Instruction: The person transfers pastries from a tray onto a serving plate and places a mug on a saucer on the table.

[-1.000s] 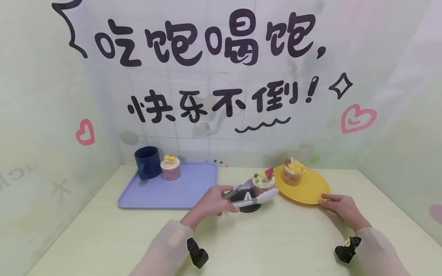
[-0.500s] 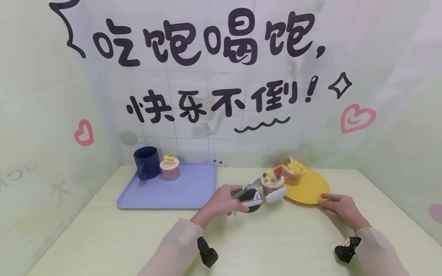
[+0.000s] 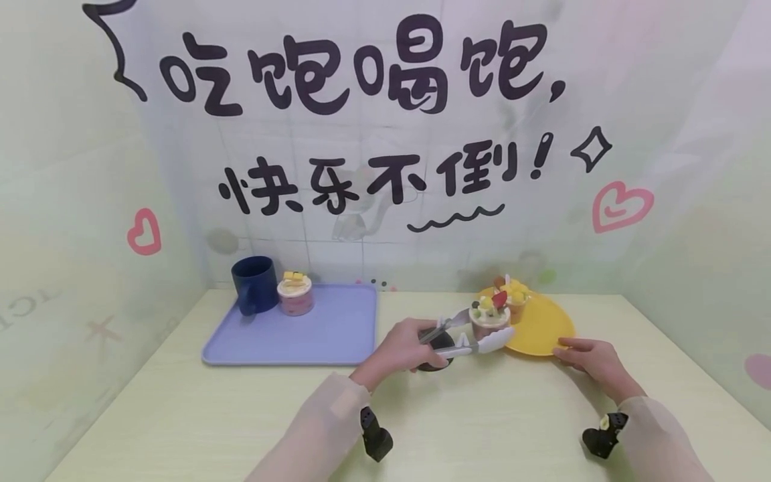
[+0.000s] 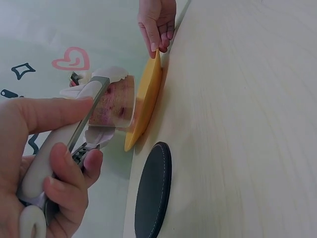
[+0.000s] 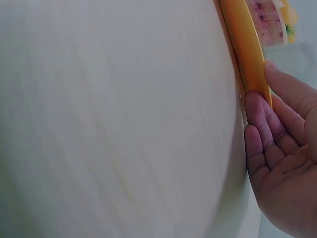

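My left hand (image 3: pixel 409 345) grips a pair of white-and-metal tongs (image 4: pixel 52 148). Between the tongs' tips sits a clear cup of layered cake (image 3: pixel 489 320) topped with cream, fruit and a red strawberry piece. In the head view this cup overlaps the left edge of the yellow plate (image 3: pixel 551 328); the left wrist view has it tilted, close over the rim. My right hand (image 3: pixel 599 367) pinches the plate's near right rim between thumb and fingers. Another cake cup (image 3: pixel 519 309) with yellow fruit stands at the plate's back left, partly hidden behind the held one.
Under the tongs lies a round black coaster (image 4: pixel 153 191) on the pale table (image 3: pixel 470 428). At the back left, a lavender tray (image 3: pixel 337 328) bears a dark blue mug (image 3: pixel 258 284) and a cake cup (image 3: pixel 296 298). A printed curtain (image 3: pixel 361 120) encloses the back and sides.
My left hand has moved right with the tongs and the cake cup, from over the coaster to the plate's left edge. My right hand stays on the rim.
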The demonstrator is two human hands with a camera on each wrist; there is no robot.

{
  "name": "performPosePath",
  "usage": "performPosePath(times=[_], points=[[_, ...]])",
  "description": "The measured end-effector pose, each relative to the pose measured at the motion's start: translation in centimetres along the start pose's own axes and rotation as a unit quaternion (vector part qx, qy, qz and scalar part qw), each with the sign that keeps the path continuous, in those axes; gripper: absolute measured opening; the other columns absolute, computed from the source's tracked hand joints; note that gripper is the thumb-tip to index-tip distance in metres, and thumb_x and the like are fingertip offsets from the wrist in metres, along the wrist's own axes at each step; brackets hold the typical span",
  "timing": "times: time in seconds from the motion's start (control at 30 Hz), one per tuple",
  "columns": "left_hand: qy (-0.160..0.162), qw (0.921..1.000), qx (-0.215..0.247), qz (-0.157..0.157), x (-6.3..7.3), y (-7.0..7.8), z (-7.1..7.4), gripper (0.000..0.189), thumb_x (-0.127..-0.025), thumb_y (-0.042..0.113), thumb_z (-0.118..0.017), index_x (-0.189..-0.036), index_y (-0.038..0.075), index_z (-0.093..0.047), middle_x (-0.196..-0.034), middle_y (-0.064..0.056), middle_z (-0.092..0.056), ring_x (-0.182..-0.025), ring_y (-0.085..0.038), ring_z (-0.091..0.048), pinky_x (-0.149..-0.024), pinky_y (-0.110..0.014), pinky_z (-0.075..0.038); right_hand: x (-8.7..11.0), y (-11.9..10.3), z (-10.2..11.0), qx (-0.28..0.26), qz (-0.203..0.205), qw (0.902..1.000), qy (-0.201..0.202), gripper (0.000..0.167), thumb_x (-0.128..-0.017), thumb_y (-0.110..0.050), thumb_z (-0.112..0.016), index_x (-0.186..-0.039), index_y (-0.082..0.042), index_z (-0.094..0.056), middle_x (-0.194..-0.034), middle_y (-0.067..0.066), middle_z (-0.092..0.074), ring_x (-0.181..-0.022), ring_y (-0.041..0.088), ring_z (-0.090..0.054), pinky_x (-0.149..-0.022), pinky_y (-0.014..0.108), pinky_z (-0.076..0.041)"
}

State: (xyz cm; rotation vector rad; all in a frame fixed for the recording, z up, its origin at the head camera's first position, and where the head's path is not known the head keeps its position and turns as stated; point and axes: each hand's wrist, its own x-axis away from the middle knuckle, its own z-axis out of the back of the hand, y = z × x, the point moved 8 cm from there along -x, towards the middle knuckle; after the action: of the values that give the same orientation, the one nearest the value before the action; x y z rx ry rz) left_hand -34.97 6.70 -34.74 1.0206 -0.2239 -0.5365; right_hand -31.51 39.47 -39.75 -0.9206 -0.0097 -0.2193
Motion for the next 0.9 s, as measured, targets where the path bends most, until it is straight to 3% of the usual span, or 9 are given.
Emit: performPosePath(times=[0.07, 0.4, 0.67, 0.9], points=[[0.001, 1.0000, -0.004, -0.001, -0.2, 0.2, -0.1, 0.042, -0.064, 0.011, -0.078, -0.104, 0.017, -0.065, -0.074, -0.003, -0.058, -0.043, -0.012, -0.043, -0.038, -0.025, -0.040, 0.0, 0.0, 0.0, -0.001, 0.001, 1.0000, 0.000, 0.067, -0.082, -0.037, -0.067, -0.126, 0.010, -0.047, -0.113, 0.019, -0.060, -0.085, 0.010, -0.059, -0.070, 0.021, -0.047], [0.001, 0.9999, -0.013, 0.009, -1.1, 0.8, -0.9, 0.061, -0.066, 0.014, -0.079, -0.123, 0.016, -0.059, -0.073, -0.001, -0.054, -0.046, -0.011, -0.045, -0.041, -0.026, -0.044, -0.3, 0.4, -0.1, 0.000, -0.005, 1.0000, -0.003, 0.067, -0.084, -0.037, -0.065, -0.127, 0.010, -0.047, -0.113, 0.019, -0.060, -0.090, 0.016, -0.059, -0.076, 0.028, -0.049], [-0.004, 0.9993, -0.026, 0.028, -1.5, 1.3, -2.2, 0.069, -0.066, 0.018, -0.080, -0.130, 0.018, -0.053, -0.055, 0.002, -0.044, -0.038, -0.009, -0.040, -0.038, -0.022, -0.037, -0.1, 0.4, -0.1, 0.009, 0.001, 0.9999, -0.009, 0.068, -0.084, -0.040, -0.064, -0.127, 0.009, -0.047, -0.118, 0.022, -0.056, -0.091, 0.018, -0.058, -0.077, 0.028, -0.049], [-0.012, 0.9995, -0.005, 0.030, -1.9, 1.5, -2.7, 0.071, -0.068, 0.015, -0.079, -0.132, 0.015, -0.051, -0.057, -0.001, -0.051, -0.037, -0.010, -0.036, -0.037, -0.021, -0.034, -0.3, 0.4, -0.2, 0.007, 0.003, 0.9999, -0.012, 0.066, -0.085, -0.038, -0.064, -0.128, 0.009, -0.046, -0.121, 0.024, -0.053, -0.091, 0.018, -0.057, -0.077, 0.028, -0.049]])
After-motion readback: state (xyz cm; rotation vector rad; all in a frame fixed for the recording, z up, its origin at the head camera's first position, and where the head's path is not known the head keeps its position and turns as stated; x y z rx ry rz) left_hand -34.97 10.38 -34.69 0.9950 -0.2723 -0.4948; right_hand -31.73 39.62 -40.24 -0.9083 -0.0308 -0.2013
